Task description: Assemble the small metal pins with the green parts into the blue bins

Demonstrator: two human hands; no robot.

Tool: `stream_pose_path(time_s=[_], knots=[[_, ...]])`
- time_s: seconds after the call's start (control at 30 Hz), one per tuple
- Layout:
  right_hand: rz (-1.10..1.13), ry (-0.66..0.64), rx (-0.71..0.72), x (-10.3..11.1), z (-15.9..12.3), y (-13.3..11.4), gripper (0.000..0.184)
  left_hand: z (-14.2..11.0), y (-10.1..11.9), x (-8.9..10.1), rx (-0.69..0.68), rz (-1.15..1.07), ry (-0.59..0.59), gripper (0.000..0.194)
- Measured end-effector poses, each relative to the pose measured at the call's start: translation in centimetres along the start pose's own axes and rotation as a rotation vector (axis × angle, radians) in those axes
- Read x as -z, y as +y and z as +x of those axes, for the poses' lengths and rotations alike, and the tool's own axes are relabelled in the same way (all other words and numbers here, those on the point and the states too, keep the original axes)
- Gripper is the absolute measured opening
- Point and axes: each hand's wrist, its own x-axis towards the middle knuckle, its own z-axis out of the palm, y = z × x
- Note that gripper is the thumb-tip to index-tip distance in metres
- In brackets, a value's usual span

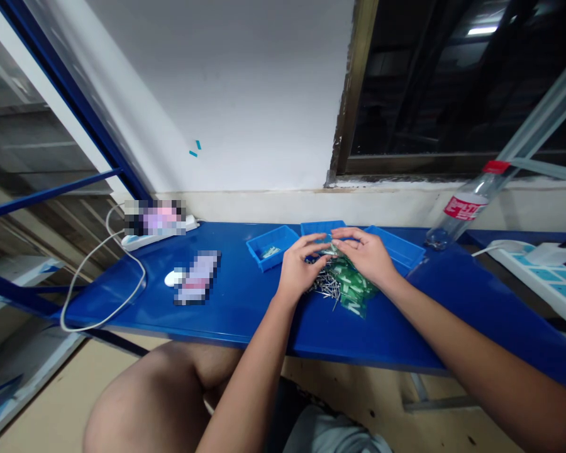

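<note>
My left hand (304, 264) is over a pile of metal screws or nails (327, 286), its fingers bent toward the thumb. Facing it, my right hand (368, 253) has its fingertips drawn together above a heap of green plastic packets (356, 283). Both sets of fingertips nearly meet around something small and pale, too small to name. White pieces show among the green packets. Just beyond my hands stand three blue trays: a left tray (264, 261) with a few small pale pieces in it, a middle tray (323, 224) partly hidden by my fingers, and a right tray (400, 251).
The blue table (245, 308) meets a white wall. A plastic bottle (462, 207) with a red cap stands at the right, near a power strip (542, 270). At the left lie a blurred phone-like object (198, 277), a white oval thing (173, 278) and a looped cable (68, 302).
</note>
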Motion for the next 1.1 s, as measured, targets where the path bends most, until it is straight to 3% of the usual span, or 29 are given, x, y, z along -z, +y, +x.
stream_pose_path(time_s=[0.13, 0.23, 0.4, 0.53, 0.67, 0.8, 0.93, 1.1], knots=[[0.050, -0.026, -0.056, -0.1, 0.1, 0.3, 0.043, -0.1, 0.1, 0.0, -0.022, 0.016, -0.018, 0.015], [0.039, -0.066, -0.045, -0.2, 0.1, -0.1, 0.045, -0.1, 0.2, 0.1, 0.053, 0.028, 0.025, 0.016], [-0.156, -0.131, 0.030, -0.1, -0.1, -0.5, 0.040, -0.1, -0.1, 0.0, 0.215, -0.064, 0.127, 0.027], [-0.176, -0.146, 0.040, 0.2, -0.1, 0.2, 0.038, 0.1, -0.4, -0.3, 0.292, -0.259, 0.156, 0.038], [-0.216, -0.074, 0.064, 0.2, -0.1, 0.5, 0.032, 0.1, -0.8, -0.6, 0.341, -0.375, 0.181, 0.057], [-0.370, 0.044, 0.228, 0.1, -0.2, -0.1, 0.021, 0.1, -0.8, -0.8, 0.405, -0.410, 0.174, 0.051], [-0.499, -0.084, 0.391, 0.1, -0.3, -0.6, 0.020, 0.1, -0.9, -0.8, 0.426, -0.486, 0.071, 0.047], [-0.382, -0.119, 0.329, 0.1, -0.1, -0.1, 0.027, 0.1, -1.5, -0.5, 0.415, -0.445, 0.135, 0.042]])
